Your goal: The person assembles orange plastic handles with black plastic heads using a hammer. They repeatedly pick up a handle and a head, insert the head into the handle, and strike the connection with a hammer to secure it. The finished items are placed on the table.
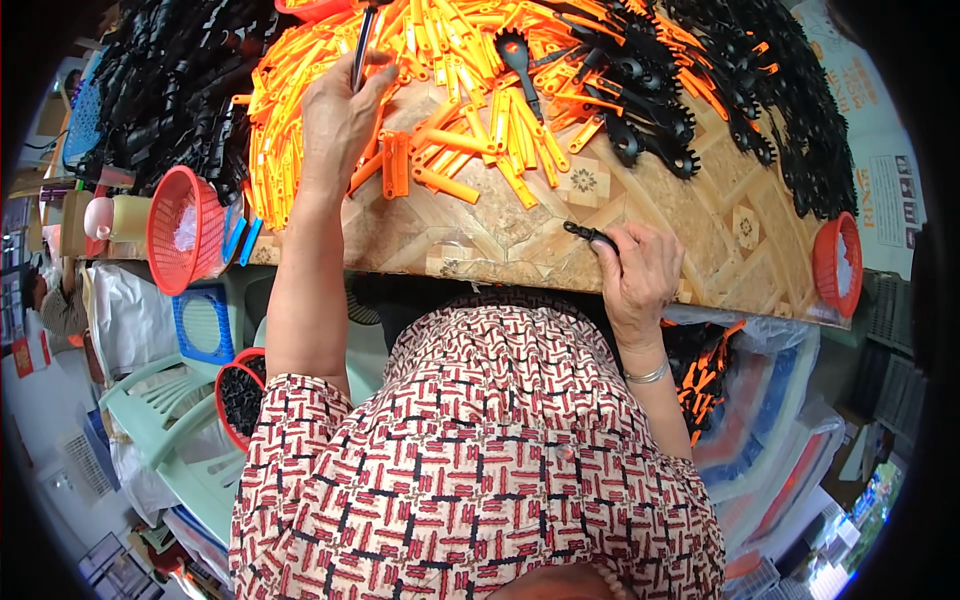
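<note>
My left hand (342, 125) reaches over a heap of orange plastic handle pieces (300, 105), its fingers closed around a slim dark rod with a shiny edge (362, 48). What kind of tool the rod is cannot be made out. Close to the table's front edge, my right hand (643, 272) pinches a small black plastic piece (590, 235) between thumb and fingers, its narrow end pointing left. Some of that piece is hidden in the grip. Several loose orange pieces (447, 184) lie between my hands. Beyond them rests a black spoon-shaped part with toothed edge (515, 55).
Black parts are piled at the far left (165, 90) and far right (810, 120) of the patterned table (480, 245). Red baskets stand at its left (165, 255) and right (838, 270) ends. A pale green chair (150, 395) is at left.
</note>
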`<state>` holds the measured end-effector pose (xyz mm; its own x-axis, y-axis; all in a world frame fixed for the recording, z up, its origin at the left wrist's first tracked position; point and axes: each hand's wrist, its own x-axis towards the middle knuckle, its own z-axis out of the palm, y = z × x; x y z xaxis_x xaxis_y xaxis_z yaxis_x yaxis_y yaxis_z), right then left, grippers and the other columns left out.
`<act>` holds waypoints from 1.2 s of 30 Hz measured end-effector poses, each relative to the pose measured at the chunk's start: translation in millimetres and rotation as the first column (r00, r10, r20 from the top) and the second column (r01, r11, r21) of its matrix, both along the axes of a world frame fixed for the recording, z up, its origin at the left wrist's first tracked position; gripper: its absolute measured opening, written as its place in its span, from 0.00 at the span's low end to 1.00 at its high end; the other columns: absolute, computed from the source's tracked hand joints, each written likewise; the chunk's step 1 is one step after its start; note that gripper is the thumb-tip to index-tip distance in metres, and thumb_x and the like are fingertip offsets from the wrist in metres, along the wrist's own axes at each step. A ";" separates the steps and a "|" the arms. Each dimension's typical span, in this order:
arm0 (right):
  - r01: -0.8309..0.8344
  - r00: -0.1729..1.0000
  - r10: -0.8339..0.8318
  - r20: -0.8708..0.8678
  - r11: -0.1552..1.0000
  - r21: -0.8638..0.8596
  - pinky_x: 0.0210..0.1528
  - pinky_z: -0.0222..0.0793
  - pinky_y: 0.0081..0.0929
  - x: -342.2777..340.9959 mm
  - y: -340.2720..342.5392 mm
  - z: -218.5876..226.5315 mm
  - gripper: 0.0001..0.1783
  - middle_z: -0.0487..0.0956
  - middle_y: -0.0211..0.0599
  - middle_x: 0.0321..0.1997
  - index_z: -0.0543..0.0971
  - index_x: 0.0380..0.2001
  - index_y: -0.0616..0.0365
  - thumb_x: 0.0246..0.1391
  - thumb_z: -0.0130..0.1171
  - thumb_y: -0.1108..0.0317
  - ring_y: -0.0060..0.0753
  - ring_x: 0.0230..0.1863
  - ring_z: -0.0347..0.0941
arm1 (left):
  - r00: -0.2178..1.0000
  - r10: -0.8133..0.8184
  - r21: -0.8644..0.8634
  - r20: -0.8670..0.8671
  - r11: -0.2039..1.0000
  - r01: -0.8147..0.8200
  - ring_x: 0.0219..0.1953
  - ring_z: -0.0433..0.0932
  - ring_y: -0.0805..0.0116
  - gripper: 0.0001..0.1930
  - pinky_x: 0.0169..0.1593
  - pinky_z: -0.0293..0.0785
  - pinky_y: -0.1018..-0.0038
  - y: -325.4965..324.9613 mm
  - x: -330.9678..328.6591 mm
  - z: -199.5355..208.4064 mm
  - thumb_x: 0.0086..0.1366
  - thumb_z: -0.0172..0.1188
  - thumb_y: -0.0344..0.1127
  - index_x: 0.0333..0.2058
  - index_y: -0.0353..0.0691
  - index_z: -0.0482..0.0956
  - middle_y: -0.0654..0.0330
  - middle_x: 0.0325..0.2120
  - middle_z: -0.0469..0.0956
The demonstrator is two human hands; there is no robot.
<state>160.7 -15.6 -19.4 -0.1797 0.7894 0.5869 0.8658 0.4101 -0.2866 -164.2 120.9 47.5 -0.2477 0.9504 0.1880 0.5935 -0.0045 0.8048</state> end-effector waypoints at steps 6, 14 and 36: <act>0.008 1.000 -0.007 0.017 0.998 -0.069 0.45 0.64 0.39 2.0 3.0 7.7 0.12 0.77 0.31 0.37 0.81 0.36 0.54 0.48 0.72 0.67 0.38 0.41 0.73 | 0.997 0.043 -0.088 0.060 0.995 -0.038 0.25 0.67 0.83 0.11 0.31 0.63 0.80 -42.1 -7.7 -15.4 0.68 0.64 0.38 0.41 0.35 0.85 0.68 0.23 0.76; 0.247 0.969 -0.247 0.010 0.969 -0.012 0.43 0.67 0.39 85.3 44.5 16.9 0.09 0.79 0.36 0.34 0.82 0.39 0.58 0.56 0.67 0.69 0.44 0.38 0.74 | 0.979 0.145 -0.067 0.145 0.988 -0.136 0.26 0.63 0.87 0.08 0.28 0.57 0.85 -79.5 -36.5 -35.2 0.69 0.64 0.33 0.42 0.37 0.85 0.76 0.23 0.70; -0.099 0.945 0.061 0.322 0.990 0.102 0.50 0.61 0.37 16.7 120.9 44.9 0.12 0.75 0.28 0.41 0.81 0.37 0.51 0.48 0.68 0.66 0.34 0.48 0.70 | 0.784 -0.301 0.016 -0.543 0.930 0.368 0.40 0.80 0.53 0.09 0.40 0.75 0.59 -69.4 54.2 -15.6 0.60 0.69 0.34 0.39 0.44 0.82 0.58 0.43 0.74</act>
<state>177.5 105.3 25.5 -0.4310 0.6956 0.5748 0.8672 0.4954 0.0507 -109.9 51.5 31.9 0.2492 0.9183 0.3077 0.8661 -0.3534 0.3534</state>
